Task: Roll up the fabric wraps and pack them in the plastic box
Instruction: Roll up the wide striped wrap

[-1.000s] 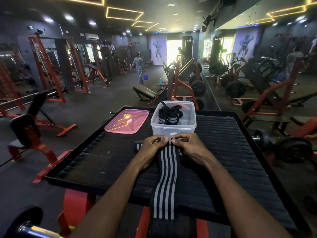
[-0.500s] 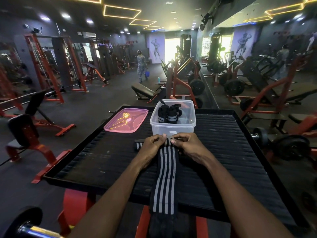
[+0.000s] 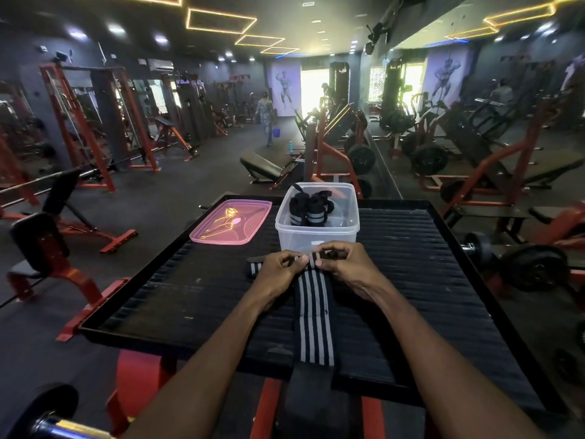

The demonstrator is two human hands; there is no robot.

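Striped fabric wrap [image 3: 313, 315] lies lengthwise down the table's [image 3: 427, 280] middle, its tail hanging over the near edge. Left hand [image 3: 280, 269] and right hand [image 3: 343, 264] both pinch its far end with curled fingers, just in front of the clear plastic box [image 3: 317, 231]. Rolled wraps [image 3: 308, 210] stand inside the box near the far edge; pink lid [image 3: 231, 221] lies beside it, toward the far-left corner.

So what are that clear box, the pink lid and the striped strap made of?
Clear box: looks like translucent plastic, since the rolled wraps show through its walls. Flat pink lid: likely glossy plastic, as it reflects the ceiling lights. Black-and-white striped strap: seemingly woven, matte fabric that lies limp over the table edge.
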